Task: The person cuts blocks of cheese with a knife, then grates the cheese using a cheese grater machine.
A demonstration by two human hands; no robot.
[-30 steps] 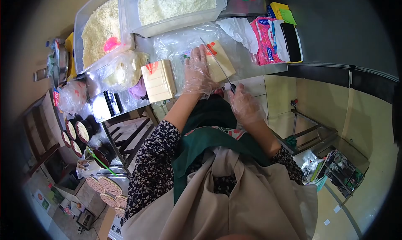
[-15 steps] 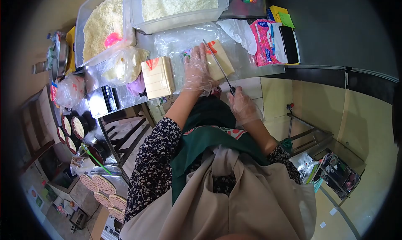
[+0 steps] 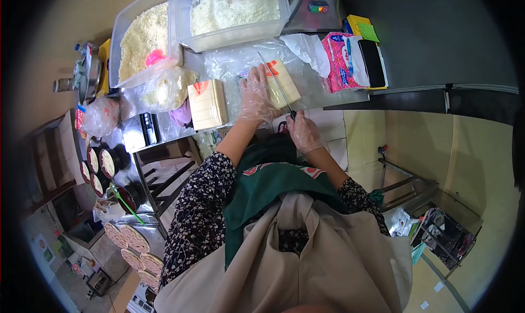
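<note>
A pale yellow block of cheese (image 3: 286, 84) with a red-orange label lies on the plastic-covered steel counter. My left hand (image 3: 256, 98), in a clear plastic glove, rests on the block's left part with its fingers stretched out. In my right hand (image 3: 304, 132), also gloved, is the dark handle of a knife (image 3: 278, 84). The long thin blade lies across the top of the block, just right of my left fingers. To the left stands a second wrapped cheese block (image 3: 208, 106), apart from both hands.
Two clear bins of grated cheese, a left bin (image 3: 117, 53) and a right bin (image 3: 240, 38), stand behind. A pink tissue pack (image 3: 334, 56) and a phone (image 3: 373, 62) lie right. Filled round pans (image 3: 109, 164) and pinkish round cakes (image 3: 134, 239) are at lower left.
My right hand has moved left and slightly up with the knife, and the blade has shifted left across the block. My left hand stays on the block. The whole view has shifted slightly.
</note>
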